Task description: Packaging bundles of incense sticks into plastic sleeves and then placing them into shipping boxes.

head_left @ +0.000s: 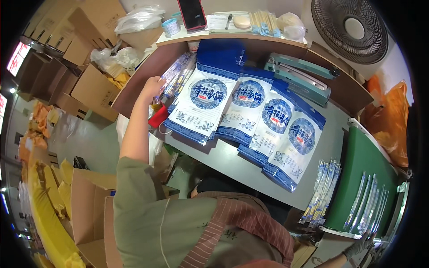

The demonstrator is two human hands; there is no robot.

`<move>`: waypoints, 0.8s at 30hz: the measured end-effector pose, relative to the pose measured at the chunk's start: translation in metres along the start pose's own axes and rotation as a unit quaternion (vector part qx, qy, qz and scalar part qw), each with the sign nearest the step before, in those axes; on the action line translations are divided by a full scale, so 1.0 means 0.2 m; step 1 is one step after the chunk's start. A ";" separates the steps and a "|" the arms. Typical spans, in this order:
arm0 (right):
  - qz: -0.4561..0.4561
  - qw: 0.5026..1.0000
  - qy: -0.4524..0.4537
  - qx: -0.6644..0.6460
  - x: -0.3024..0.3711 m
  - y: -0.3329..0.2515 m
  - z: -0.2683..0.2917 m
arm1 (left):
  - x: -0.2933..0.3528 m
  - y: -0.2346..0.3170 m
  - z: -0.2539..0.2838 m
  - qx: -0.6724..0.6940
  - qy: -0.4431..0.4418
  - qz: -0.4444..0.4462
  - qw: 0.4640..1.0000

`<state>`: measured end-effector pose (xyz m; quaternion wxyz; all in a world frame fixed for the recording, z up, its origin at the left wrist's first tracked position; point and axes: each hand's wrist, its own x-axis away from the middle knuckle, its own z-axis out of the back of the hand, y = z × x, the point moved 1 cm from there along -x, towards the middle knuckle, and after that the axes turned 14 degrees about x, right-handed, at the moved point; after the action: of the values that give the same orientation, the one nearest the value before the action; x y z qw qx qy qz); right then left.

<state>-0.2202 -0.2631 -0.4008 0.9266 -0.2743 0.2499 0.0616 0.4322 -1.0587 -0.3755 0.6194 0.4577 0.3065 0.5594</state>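
At the left end of the grey worktable (203, 154), my left hand (153, 85) is bare. Its fingers are curled onto a bundle of clear-wrapped chopsticks (176, 73); the fingertips are partly hidden. Right beside the bundle lies a stack of blue-and-white printed pouches (206, 96). More of these pouches (277, 117) fan out to the right, overlapping. A red object (157, 117) sits below my hand at the table edge. I do not see my right hand. The grey-gloved hand (356, 248) at the lower right seems to be another person's.
Behind the pouches stands a teal heat sealer (299, 79). Wrapped chopsticks (322, 190) lie at the table's right end, several more on a green conveyor belt (357, 178). A shelf (223, 36) holds a phone (192, 14). A fan (351, 27) and cardboard boxes (94, 91) flank the table.
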 end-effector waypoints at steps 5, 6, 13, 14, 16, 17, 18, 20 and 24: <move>0.054 0.994 -0.028 0.089 -0.17 0.25 -0.14 | 0.36 0.14 -0.29 0.159 0.007 -0.023 0.987; 0.127 0.942 -0.049 0.308 -0.24 0.32 -0.15 | 0.44 0.19 -0.37 0.127 -0.003 -0.045 0.991; 0.043 0.981 -0.024 0.188 -0.44 0.30 -0.30 | 0.18 0.14 -0.42 -0.184 0.166 -0.258 0.934; 0.055 0.974 -0.020 0.220 -0.46 0.34 -0.30 | 0.12 0.11 -0.41 -0.268 0.216 -0.256 0.903; 0.061 0.971 -0.028 0.231 -0.49 0.36 -0.32 | 0.03 -0.01 -0.34 -0.304 0.218 -0.236 0.897; 0.064 0.961 -0.049 0.263 -0.50 0.33 -0.33 | 0.02 -0.01 -0.34 -0.337 0.222 -0.211 0.890; 0.068 0.951 -0.070 0.295 -0.50 0.31 -0.34 | 0.01 -0.02 -0.34 -0.338 0.217 -0.215 0.890; 0.076 0.951 -0.105 0.281 -0.48 0.29 -0.32 | 0.09 0.03 -0.39 -0.324 0.233 -0.200 0.895; 0.094 0.972 -0.171 0.128 -0.29 0.08 -0.22 | 0.39 0.18 -0.69 -0.122 0.094 -0.155 0.976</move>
<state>-0.2933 -0.2731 -0.4120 0.9730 -0.1137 0.1186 0.1622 0.3093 -0.9537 -0.3861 0.7182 0.2710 0.3605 0.5299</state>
